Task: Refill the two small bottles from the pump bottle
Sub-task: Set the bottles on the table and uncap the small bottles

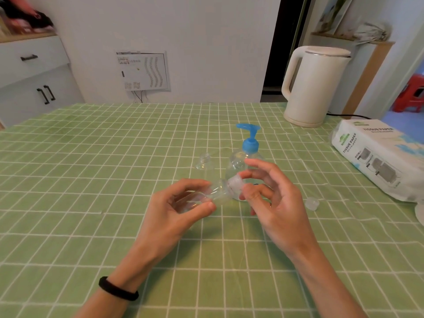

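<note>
My left hand (pixel 181 203) grips a small clear bottle (pixel 206 195) lying tilted above the table, its neck pointing right. At that neck my right hand (pixel 273 193) pinches the bottle's translucent cap (pixel 235 182) between thumb and fingers. Just behind my hands stands the clear pump bottle (pixel 238 162) with a blue pump head (pixel 250 140). A second small clear bottle (pixel 205 162) stands uncapped to its left. A loose translucent cap (pixel 312 203) lies on the cloth to the right of my right hand.
The table carries a green checked cloth (pixel 91 180). A white electric kettle (pixel 314 86) stands at the back right, its cord trailing right. A pack of tissue paper (pixel 376 157) lies at the right edge. White cabinets (pixel 34 76) are at the back left.
</note>
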Tool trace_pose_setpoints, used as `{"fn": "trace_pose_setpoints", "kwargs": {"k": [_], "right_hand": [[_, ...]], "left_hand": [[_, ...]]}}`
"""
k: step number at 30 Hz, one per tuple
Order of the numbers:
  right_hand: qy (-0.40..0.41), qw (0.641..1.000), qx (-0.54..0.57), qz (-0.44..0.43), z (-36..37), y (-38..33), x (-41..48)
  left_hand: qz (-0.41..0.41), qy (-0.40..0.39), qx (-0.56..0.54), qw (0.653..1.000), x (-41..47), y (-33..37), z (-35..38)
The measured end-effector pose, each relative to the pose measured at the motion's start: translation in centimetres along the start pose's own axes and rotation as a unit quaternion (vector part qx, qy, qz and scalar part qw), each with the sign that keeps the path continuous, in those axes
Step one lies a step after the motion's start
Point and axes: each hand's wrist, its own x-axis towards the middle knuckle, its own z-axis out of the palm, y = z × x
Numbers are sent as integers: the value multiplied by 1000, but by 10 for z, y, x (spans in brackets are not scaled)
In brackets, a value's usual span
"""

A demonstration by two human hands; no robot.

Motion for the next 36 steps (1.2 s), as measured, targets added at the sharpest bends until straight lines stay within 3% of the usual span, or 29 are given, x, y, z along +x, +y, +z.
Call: {"fn": "trace_pose_setpoints", "kwargs": {"k": [4, 8, 13, 18, 24, 30, 36], "right_hand": [[-6, 999, -48, -7, 2, 2, -1], [-4, 1000, -14, -6, -1, -1, 0], [-9, 997, -82, -7, -1, 3, -1], [-5, 998, -55, -27, -1, 1, -2], [95, 995, -21, 6, -21, 3, -4], [152, 967, -195, 58, -94, 7, -20], [173, 888, -415, 96, -119, 16, -35]], "left_hand": [[-4, -4, 2, 1000, 0, -3, 1], [-2, 3, 3, 1000, 0, -3, 0], [-5, -4, 9, 1000, 0, -3, 2], [-7, -13, 6, 1000, -1, -6, 5], [-24, -18, -26, 999, -2, -4, 5], [-25, -28, -43, 998, -4, -3, 7], [-26, -16, -35, 999, -5, -2, 12]]}}
